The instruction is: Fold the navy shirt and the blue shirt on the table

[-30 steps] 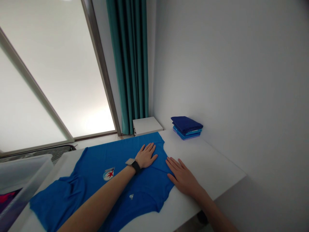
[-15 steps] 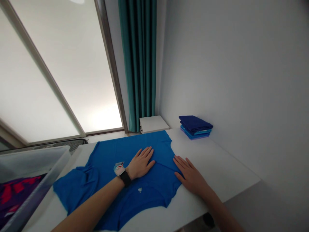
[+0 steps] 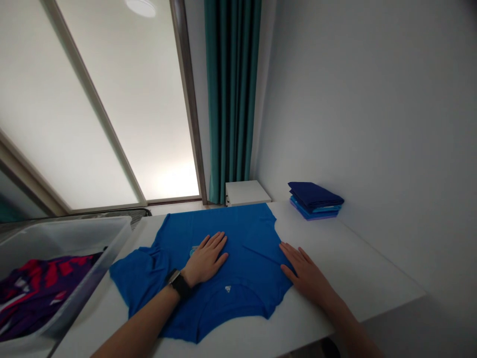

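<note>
Head camera view: a white surface (image 3: pixel 372 278) runs across the lower part of the scene, its far right side meeting a plain pale wall (image 3: pixel 372 124). Spread over its middle is a blue shirt (image 3: pixel 249 226), neckline towards the person, with a small light logo (image 3: pixel 227 289) by the collar and the cloth rumpled at the left sleeve. The left hand (image 3: pixel 206 261), a dark-banded watch (image 3: pixel 179 283) on its wrist, lies flat on the shirt and partly covers a printed badge; its grip is wide, fingers stretched out. The right hand (image 3: pixel 307 273) has an equally wide grip, fingertips touching the shirt's right edge.

Near the wall sits a neat stack of folded cloth (image 3: pixel 315 199) (navy on top, brighter blue and purple beneath). To the left, a translucent bin (image 3: pixel 121 238) holds purple and red clothing (image 3: pixel 48 283); whether it stands on the surface I cannot tell. Beyond the far edge are a low white cabinet (image 3: pixel 248 193), a teal curtain (image 3: pixel 234 99) hanging in folds, and frosted sliding panels (image 3: pixel 149 99), brightly lit low down, with a pale oval glow near the top
</note>
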`<state>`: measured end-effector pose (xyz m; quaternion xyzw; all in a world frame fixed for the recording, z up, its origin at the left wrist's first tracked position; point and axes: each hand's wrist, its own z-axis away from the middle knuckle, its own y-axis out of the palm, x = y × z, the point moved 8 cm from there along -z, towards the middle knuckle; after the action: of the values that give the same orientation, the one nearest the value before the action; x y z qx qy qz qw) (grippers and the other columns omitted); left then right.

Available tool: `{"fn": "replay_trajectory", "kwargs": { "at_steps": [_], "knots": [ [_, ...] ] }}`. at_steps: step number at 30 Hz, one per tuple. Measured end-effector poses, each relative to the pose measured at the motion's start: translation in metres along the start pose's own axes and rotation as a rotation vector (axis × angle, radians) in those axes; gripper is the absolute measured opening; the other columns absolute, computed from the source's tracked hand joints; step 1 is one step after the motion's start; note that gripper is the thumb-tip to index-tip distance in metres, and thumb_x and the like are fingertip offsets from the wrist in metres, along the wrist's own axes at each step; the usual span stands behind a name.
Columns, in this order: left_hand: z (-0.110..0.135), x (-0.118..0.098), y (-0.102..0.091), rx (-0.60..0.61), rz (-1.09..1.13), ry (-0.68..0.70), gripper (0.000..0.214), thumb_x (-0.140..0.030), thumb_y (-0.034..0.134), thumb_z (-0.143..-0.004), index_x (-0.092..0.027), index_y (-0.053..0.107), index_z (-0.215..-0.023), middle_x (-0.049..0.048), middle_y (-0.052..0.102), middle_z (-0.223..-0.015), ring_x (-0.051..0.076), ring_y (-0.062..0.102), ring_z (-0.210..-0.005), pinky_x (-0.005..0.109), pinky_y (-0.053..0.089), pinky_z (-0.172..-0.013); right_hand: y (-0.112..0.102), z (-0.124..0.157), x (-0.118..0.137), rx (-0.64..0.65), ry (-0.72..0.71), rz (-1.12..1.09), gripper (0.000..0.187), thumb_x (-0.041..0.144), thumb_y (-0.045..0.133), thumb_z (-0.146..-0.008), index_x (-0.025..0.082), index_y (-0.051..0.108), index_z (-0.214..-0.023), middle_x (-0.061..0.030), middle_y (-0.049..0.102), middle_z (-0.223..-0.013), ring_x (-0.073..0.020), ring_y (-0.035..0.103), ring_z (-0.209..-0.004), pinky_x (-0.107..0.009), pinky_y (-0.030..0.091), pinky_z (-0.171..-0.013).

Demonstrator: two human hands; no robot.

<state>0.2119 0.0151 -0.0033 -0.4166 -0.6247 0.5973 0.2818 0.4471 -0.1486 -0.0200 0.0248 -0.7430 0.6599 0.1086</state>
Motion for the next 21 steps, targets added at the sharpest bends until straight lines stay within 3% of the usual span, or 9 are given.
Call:
{"fn": "replay_trajectory", "kwargs": {
  "at_steps": [6, 9, 14, 17, 21],
  "knots": [
    [0.001, 0.001, 0.002, -0.004, -0.008, -0.004, 0.061, -0.054, 0.022, -0.099, -0.021, 0.028, -0.15, 0.0059, 0.027, -0.156, 0.022, 0.025, -0.144, 0.046, 0.02, -0.118, -0.007, -0.025, 0.006, -0.05, 0.034, -0.051, 0.06, 0.046, 0.023, -0.098, 0.02, 0.025, -0.152, -0.0068, 0.03, -0.155, -0.0227, 0.025, -0.143, -0.046, 0.02, -0.117],
    [0.002, 0.0, 0.001, -0.007, -0.004, -0.008, 0.061, -0.054, 0.023, -0.099, -0.021, 0.028, -0.15, 0.0062, 0.027, -0.156, 0.023, 0.025, -0.144, 0.047, 0.021, -0.118, -0.01, -0.058, 0.028, -0.003, -0.007, -0.02, 0.061, 0.042, 0.026, -0.096, 0.016, 0.027, -0.151, -0.0073, 0.027, -0.156, -0.0217, 0.022, -0.144, -0.044, 0.016, -0.118],
    [0.002, -0.001, -0.001, -0.011, 0.002, -0.012, 0.061, -0.053, 0.025, -0.099, -0.02, 0.03, -0.15, 0.0073, 0.03, -0.155, 0.024, 0.028, -0.143, 0.047, 0.022, -0.118, -0.004, -0.131, 0.055, 0.093, 0.049, 0.013, 0.066, 0.042, 0.027, -0.095, 0.008, 0.026, -0.15, -0.0115, 0.022, -0.157, -0.023, 0.017, -0.145, -0.043, 0.008, -0.118],
    [0.002, -0.002, -0.002, -0.028, 0.006, -0.002, 0.06, -0.052, 0.026, -0.099, -0.021, 0.029, -0.15, 0.0071, 0.03, -0.155, 0.024, 0.027, -0.143, 0.048, 0.022, -0.117, 0.005, -0.165, 0.059, 0.104, 0.106, 0.037, 0.066, 0.042, 0.023, -0.096, 0.006, 0.024, -0.15, -0.0124, 0.021, -0.157, -0.0235, 0.015, -0.145, -0.044, 0.007, -0.117],
    [0.003, -0.002, -0.003, -0.028, 0.012, -0.003, 0.059, -0.052, 0.026, -0.099, -0.021, 0.029, -0.15, 0.0074, 0.03, -0.155, 0.023, 0.027, -0.143, 0.047, 0.022, -0.118, 0.017, -0.19, 0.054, 0.1, 0.169, 0.066, 0.068, 0.043, 0.021, -0.096, 0.004, 0.022, -0.151, -0.0134, 0.02, -0.158, -0.0242, 0.013, -0.146, -0.044, 0.006, -0.117]
  ]
}}
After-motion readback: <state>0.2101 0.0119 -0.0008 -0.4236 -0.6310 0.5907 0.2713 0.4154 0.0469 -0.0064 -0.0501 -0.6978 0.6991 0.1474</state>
